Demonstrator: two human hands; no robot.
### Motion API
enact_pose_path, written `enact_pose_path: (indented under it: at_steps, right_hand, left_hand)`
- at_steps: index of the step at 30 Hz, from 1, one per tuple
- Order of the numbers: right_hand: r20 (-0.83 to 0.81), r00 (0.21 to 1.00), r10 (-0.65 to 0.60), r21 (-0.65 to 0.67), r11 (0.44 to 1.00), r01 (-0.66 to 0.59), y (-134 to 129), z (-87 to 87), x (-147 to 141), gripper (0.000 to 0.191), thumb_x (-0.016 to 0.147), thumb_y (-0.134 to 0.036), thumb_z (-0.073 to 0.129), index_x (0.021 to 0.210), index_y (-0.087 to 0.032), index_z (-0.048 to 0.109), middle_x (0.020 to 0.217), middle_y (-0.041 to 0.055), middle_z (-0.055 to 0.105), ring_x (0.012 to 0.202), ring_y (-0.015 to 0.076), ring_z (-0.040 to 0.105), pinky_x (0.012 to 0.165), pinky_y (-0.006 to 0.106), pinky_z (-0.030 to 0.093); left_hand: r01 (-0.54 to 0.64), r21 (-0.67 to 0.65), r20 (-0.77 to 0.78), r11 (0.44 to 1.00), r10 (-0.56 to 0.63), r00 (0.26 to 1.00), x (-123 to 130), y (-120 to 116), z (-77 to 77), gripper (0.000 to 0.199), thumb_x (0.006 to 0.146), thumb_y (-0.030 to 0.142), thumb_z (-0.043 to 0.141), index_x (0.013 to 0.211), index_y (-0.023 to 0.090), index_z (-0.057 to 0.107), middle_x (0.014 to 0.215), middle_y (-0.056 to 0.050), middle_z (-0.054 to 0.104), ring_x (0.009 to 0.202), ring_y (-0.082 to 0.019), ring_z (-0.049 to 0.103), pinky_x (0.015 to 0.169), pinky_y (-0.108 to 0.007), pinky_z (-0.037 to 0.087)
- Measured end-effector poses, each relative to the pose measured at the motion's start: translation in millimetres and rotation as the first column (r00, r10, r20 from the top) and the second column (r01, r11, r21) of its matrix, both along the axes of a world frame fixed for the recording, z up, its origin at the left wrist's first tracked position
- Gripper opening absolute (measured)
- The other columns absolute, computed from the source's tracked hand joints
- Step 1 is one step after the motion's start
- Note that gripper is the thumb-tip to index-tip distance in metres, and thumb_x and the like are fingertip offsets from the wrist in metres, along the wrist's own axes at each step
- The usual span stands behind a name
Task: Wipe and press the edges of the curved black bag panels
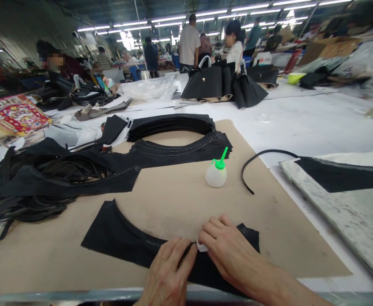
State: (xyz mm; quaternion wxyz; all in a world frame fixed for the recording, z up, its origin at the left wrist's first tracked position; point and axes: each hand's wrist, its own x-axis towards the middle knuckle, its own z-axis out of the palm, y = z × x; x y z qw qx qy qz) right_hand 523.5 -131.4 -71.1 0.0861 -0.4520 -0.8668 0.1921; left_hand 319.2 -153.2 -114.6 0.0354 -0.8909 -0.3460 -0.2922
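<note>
A curved black piece lies on brown paper near the table's front edge. My left hand rests on its middle, fingers pressed down along the curved upper edge. Just right of it, my right hand is closed around a small white object, which touches the black piece at that same edge. The right end of the piece shows beyond my right hand. A round translucent bottle with a green spout stands on the paper behind my hands.
Black curved pieces and a heap of black strips lie at the back and left. A thin black strip curls on the right, near a pale slab. Black bags and several people are farther back.
</note>
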Motion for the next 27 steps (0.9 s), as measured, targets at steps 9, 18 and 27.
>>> enact_pose_path:
  at_steps: [9,18,27]
  right_hand:
    - [-0.002,0.998,-0.065,0.027,0.998,0.065,-2.8,-1.3,14.5,0.016,0.085,-0.007,0.051,0.082,-0.021,0.058,0.087,0.001,0.06,0.083,0.0189,0.047,0.082,0.035,0.027]
    - [0.032,0.998,-0.061,0.058,0.997,0.059,0.3,1.5,4.9,0.017,0.084,-0.007,0.051,0.084,-0.022,0.058,0.089,0.0004,0.06,0.084,0.0192,0.047,0.082,0.034,0.027]
    - [-0.025,0.994,-0.11,0.159,0.981,0.113,-8.2,-3.9,29.2,0.016,0.082,-0.007,0.054,0.078,-0.023,0.056,0.081,-0.001,0.057,0.076,0.0191,0.044,0.078,0.034,0.026]
  left_hand:
    - [0.108,0.044,-0.03,0.993,-0.107,0.994,4.7,5.0,-9.1,0.037,0.092,0.006,0.033,0.112,0.006,0.064,0.098,-0.011,0.068,0.093,-0.021,0.059,0.08,-0.031,0.05]
    - [0.09,0.036,-0.037,0.995,-0.088,0.995,8.4,5.7,-7.4,0.04,0.094,0.009,0.031,0.115,0.009,0.065,0.098,-0.009,0.067,0.092,-0.021,0.058,0.08,-0.031,0.049]
    - [0.07,0.065,-0.028,0.995,-0.069,0.997,9.9,5.6,-10.3,0.041,0.094,0.01,0.03,0.112,0.011,0.067,0.099,-0.009,0.067,0.094,-0.022,0.057,0.084,-0.033,0.046]
